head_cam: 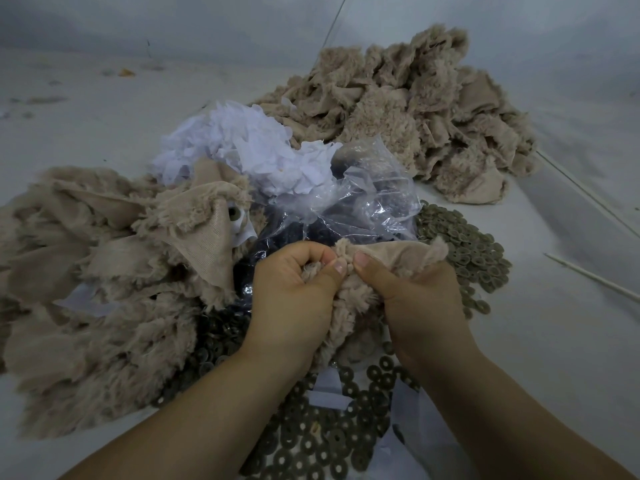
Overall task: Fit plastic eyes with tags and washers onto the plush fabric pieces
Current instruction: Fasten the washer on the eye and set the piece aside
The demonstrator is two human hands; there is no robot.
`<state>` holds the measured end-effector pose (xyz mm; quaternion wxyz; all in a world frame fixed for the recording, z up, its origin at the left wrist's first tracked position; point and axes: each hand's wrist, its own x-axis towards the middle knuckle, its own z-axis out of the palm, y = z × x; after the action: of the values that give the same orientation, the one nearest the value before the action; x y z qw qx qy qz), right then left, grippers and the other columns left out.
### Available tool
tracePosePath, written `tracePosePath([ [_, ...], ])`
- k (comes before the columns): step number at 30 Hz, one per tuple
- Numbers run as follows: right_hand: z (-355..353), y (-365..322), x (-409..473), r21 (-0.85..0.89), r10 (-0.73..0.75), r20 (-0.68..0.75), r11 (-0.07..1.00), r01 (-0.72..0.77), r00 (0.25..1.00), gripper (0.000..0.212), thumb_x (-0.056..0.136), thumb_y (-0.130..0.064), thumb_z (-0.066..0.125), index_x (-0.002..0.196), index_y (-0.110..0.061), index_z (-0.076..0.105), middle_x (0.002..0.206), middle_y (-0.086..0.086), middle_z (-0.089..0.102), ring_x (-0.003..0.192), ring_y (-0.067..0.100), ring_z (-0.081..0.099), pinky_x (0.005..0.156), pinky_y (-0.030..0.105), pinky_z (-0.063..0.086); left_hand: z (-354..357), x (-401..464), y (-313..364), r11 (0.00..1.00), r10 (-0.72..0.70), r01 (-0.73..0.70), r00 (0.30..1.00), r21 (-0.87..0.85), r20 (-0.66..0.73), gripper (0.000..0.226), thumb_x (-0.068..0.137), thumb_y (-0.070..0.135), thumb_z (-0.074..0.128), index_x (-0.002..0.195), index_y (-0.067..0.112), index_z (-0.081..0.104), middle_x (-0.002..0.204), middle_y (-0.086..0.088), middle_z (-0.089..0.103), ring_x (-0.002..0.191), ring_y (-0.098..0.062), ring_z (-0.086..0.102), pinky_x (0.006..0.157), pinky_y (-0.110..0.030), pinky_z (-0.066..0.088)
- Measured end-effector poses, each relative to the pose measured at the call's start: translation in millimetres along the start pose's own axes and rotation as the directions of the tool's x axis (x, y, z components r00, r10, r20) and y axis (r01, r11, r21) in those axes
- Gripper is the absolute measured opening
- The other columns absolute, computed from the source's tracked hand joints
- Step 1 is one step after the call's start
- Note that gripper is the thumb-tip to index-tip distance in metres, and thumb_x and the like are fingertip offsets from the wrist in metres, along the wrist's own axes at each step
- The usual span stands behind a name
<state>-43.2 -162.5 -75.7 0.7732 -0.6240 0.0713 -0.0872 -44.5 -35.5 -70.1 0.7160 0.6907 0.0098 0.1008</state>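
From the head camera, your left hand (294, 289) and right hand (412, 299) both pinch one plush piece (353, 296) between thumb and curled fingers, thumbs nearly touching, probably so you can part the pile and find the spot for an eye; no eye shows in either hand. The piece sits over the clear bag of dark eyes (346, 209), with washers (464, 247) spread to your right and below your wrists. White tags (256, 143) lie just behind the bag. A pile of plush (104, 282) crowds your left; another heap (415, 109) lies farther back. Your own hands hide the bag mouth.
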Motion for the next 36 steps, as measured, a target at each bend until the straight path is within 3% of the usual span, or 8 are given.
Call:
tracePosePath([
  [5,1.4,2.7,-1.2,0.022,-0.005,-0.03,1.0,0.005,1.0,0.009,0.086,-0.006,0.074,0.091,0.002,0.075,0.089,0.017,0.077,0.085,0.032,0.075,0.081,0.053,0.06,1.5,-1.5,0.5,0.992,0.066,-0.065,0.998,0.112,-0.007,0.016,0.087,0.005,0.069,0.073,0.013,0.069,0.075,-0.003,0.071,0.073,-0.019,0.068,0.069,-0.033,0.059],
  [10,4.6,4.2,-1.6,0.094,0.021,-0.027,0.995,-0.018,0.999,0.008,0.087,-0.002,0.071,0.091,0.004,0.074,0.091,0.02,0.076,0.087,0.036,0.075,0.082,0.055,0.059,2.0,-2.8,2.4,0.999,-0.049,0.049,0.999,-0.014,0.012,0.022,0.089,0.003,0.068,0.069,0.013,0.07,0.073,-0.007,0.072,0.07,-0.021,0.07,0.066,-0.035,0.059],
  [15,2.0,5.3,0.6,0.026,-0.003,-0.043,1.0,0.004,0.999,0.012,0.085,-0.006,0.075,0.093,0.003,0.075,0.09,0.018,0.076,0.087,0.034,0.075,0.082,0.055,0.059,1.9,-1.8,1.1,0.984,0.091,-0.093,0.996,0.154,0.02,0.015,0.085,0.003,0.072,0.073,0.011,0.07,0.076,-0.001,0.07,0.075,-0.014,0.067,0.072,-0.027,0.057],
  [21,0.1,3.2,3.0,-0.167,-0.184,-0.064,0.971,0.171,0.981,0.013,0.077,-0.012,0.083,0.083,-0.003,0.076,0.078,0.003,0.077,0.074,0.017,0.076,0.065,0.029,0.061,-1.8,-1.3,1.3,0.999,-0.038,0.037,0.999,0.013,0.034,0.017,0.083,0.006,0.075,0.07,0.015,0.07,0.075,-0.002,0.073,0.075,-0.018,0.072,0.069,-0.03,0.059],
  [23,0.9,3.2,3.3,-0.188,-0.207,-0.064,0.963,0.192,0.976,0.013,0.077,-0.012,0.083,0.084,-0.003,0.076,0.08,0.002,0.077,0.075,0.015,0.076,0.065,0.027,0.061,-2.3,0.1,1.8,0.997,0.041,-0.042,0.999,0.058,0.012,0.018,0.081,0.002,0.076,0.074,0.017,0.069,0.078,0.004,0.071,0.079,-0.013,0.068,0.076,-0.03,0.057],
  [27,0.6,3.0,2.3,-0.221,-0.202,-0.061,0.958,0.184,0.978,0.013,0.079,-0.016,0.082,0.084,-0.005,0.077,0.08,0.003,0.077,0.076,0.018,0.075,0.069,0.037,0.063,-3.6,-1.3,5.6,0.939,0.28,-0.287,0.958,0.189,0.066,0.034,0.076,-0.009,0.076,0.092,0.021,0.072,0.089,0.008,0.068,0.087,-0.002,0.063,0.08,-0.012,0.048],
  [30,0.2,1.9,2.9,-0.21,-0.172,-0.053,0.965,0.157,0.984,0.015,0.079,-0.018,0.082,0.081,-0.004,0.076,0.079,0.007,0.077,0.077,0.024,0.075,0.073,0.05,0.062,-1.7,-2.0,5.3,0.933,0.302,-0.307,0.952,0.186,0.054,0.027,0.074,-0.01,0.077,0.085,0.015,0.076,0.09,-0.001,0.07,0.087,-0.006,0.066,0.083,-0.013,0.049],
  [36,0.4,1.9,3.3,-0.159,-0.115,-0.076,0.982,0.102,0.99,0.012,0.078,-0.018,0.084,0.084,-0.009,0.078,0.082,0.005,0.078,0.079,0.023,0.076,0.078,0.049,0.061,0.8,-3.6,5.5,0.936,0.295,-0.292,0.955,0.195,0.013,0.023,0.074,-0.004,0.08,0.078,0.018,0.076,0.081,0.006,0.072,0.079,-0.003,0.068,0.076,-0.013,0.051],
])
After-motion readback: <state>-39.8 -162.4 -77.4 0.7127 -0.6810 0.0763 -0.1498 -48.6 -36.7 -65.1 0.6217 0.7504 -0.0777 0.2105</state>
